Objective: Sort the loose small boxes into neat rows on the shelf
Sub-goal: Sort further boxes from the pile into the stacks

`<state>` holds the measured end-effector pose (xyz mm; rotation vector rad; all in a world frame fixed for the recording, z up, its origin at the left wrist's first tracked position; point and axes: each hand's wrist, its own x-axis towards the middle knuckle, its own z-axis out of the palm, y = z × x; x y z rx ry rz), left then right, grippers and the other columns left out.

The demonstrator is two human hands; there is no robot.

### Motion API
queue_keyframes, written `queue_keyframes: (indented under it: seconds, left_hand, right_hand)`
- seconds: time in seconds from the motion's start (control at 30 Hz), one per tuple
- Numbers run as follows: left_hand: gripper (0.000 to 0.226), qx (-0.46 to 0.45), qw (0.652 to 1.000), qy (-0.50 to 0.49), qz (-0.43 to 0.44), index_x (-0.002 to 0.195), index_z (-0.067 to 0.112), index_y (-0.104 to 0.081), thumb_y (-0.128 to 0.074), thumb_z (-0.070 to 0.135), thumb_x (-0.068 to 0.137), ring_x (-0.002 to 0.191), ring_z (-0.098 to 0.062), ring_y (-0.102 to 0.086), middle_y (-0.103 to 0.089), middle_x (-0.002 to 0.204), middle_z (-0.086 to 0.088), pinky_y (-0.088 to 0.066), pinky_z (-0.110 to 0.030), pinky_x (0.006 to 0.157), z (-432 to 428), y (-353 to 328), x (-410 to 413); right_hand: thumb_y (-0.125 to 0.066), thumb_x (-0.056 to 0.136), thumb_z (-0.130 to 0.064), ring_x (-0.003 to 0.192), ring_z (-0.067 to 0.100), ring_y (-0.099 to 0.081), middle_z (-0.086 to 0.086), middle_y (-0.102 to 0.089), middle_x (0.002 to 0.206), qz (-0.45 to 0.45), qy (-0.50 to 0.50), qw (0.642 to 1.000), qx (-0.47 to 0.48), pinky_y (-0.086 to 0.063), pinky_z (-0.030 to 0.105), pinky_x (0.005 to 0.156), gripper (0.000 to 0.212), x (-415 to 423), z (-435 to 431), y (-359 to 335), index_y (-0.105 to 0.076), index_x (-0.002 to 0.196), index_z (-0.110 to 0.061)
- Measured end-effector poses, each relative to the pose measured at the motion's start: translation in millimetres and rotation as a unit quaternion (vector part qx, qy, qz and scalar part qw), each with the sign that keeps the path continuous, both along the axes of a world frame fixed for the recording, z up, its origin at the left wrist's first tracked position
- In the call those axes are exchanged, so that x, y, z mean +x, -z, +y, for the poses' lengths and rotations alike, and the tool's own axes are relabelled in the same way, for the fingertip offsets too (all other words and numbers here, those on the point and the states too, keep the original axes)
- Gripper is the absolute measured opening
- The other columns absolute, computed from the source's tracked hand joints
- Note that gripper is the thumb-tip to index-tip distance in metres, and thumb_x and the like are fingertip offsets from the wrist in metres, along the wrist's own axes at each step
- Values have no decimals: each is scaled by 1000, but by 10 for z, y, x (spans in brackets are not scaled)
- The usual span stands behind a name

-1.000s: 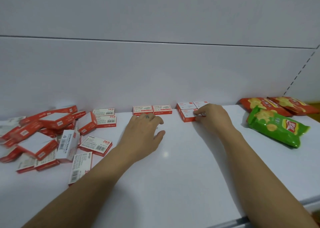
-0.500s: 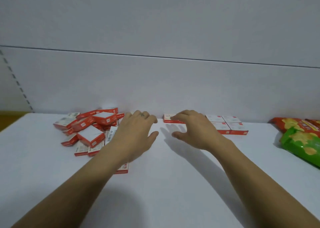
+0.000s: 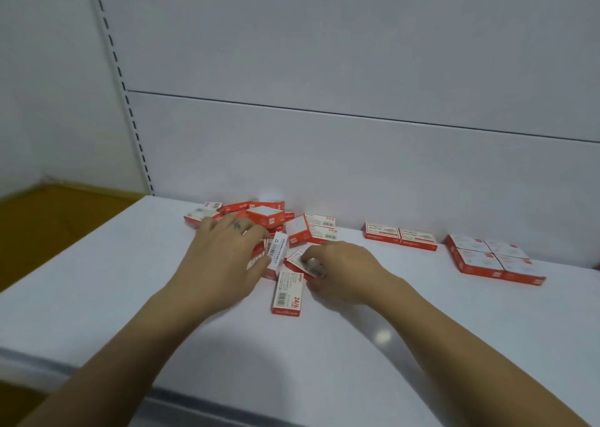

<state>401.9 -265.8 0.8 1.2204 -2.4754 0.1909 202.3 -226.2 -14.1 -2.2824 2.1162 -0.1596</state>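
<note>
Picking from loose pile [image 3: 263,216]: right hand [image 3: 341,272] pinches one box [image 3: 307,265]; left hand [image 3: 224,258] spread flat, gripping nothing. Lift clear, butt squarely against far row [image 3: 401,236].

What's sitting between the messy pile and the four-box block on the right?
In the head view, a pair of boxes side by side lies between the pile and the four-box block; bare shelf flanks it.
</note>
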Motion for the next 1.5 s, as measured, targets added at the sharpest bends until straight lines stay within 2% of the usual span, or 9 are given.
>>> queue_keyframes:
  seconds: [0.1, 0.4, 0.63, 0.8, 0.9, 1.0, 1.13, 1.37, 1.5]
  left_hand:
    - [35, 3, 1000, 7, 11, 124, 33, -54, -50, 47, 92, 125, -16, -43, -55, 130, 9, -27, -37, 104, 23, 30, 8]
    - [41, 1, 998, 57, 12, 133, 33, -43, -43, 49, 95, 129, -14, -36, -47, 138, 10, -21, -36, 107, 46, 38, -363]
    - [62, 19, 992, 122, -8, 142, 29, -28, -50, 53, 89, 130, -17, -33, -41, 144, 5, -21, -37, 105, 1, 84, -878]
    - [42, 52, 985, 164, -3, 122, 33, -49, -60, 47, 85, 110, -17, -50, -59, 119, 8, -30, -36, 97, -78, 98, -1261]
    - [40, 114, 972, 181, 95, 116, 33, -56, -68, 45, 81, 99, -15, -56, -65, 111, 10, -41, -35, 92, -109, 166, -1423]
    - [46, 167, 957, 172, 164, 118, 33, -57, -73, 45, 77, 91, -9, -60, -66, 109, 11, -54, -34, 81, -129, 283, -1474]
    - [46, 184, 945, 169, 211, 119, 34, -58, -74, 42, 77, 88, -3, -60, -65, 109, 15, -57, -27, 71, -144, 384, -1341]
    - [49, 170, 937, 174, 249, 124, 35, -57, -73, 43, 79, 85, -1, -58, -64, 109, 16, -54, -28, 75, -91, 330, -1291]
    - [52, 187, 927, 183, 269, 126, 32, -57, -75, 41, 78, 90, -1, -59, -64, 114, 15, -55, -21, 73, -62, 366, -1292]
  right_hand:
    - [-57, 87, -39, 102, 19, -59, -6, -65, 116, -33, 23, 999, -18, -47, 30, 78, 38, -6, 8, 26, -54, 123, -30]
    - [-73, 76, -32, 106, 19, -59, -4, -63, 121, -107, 57, 993, -10, -52, 35, 86, 82, -232, 53, -14, -28, 144, -33]
    - [-70, 81, -27, 105, 9, -52, -9, -59, 118, -125, 52, 987, -87, -46, 28, 89, 73, -681, 273, -140, -31, 141, -41]
    - [-71, 82, -19, 99, -1, -42, -14, -59, 118, -173, 67, 970, -159, -39, 15, 83, 63, -862, 492, 12, -43, 137, -34]
    - [-74, 79, -12, 98, -3, -52, -11, -58, 118, -230, 111, 940, -228, -46, 16, 86, 56, -967, 496, 80, -53, 130, -25]
    - [-74, 79, -7, 93, -5, -62, -10, -63, 115, -376, 171, 889, -200, -51, 12, 79, 49, -995, 479, 43, -58, 123, -22]
    - [-66, 86, 2, 85, 22, -71, 5, -74, 102, -589, 143, 784, -137, -59, 32, 77, 37, -884, 499, 1, -63, 119, -15]
    - [-61, 88, 5, 84, 27, -71, 10, -74, 99, -648, 155, 727, -165, -59, 33, 74, 30, -808, 505, -13, -63, 114, -10]
    - [-63, 87, 3, 81, 20, -72, 1, -76, 92, -628, 166, 738, -184, -59, 31, 73, 20, -757, 507, -25, -66, 98, -14]
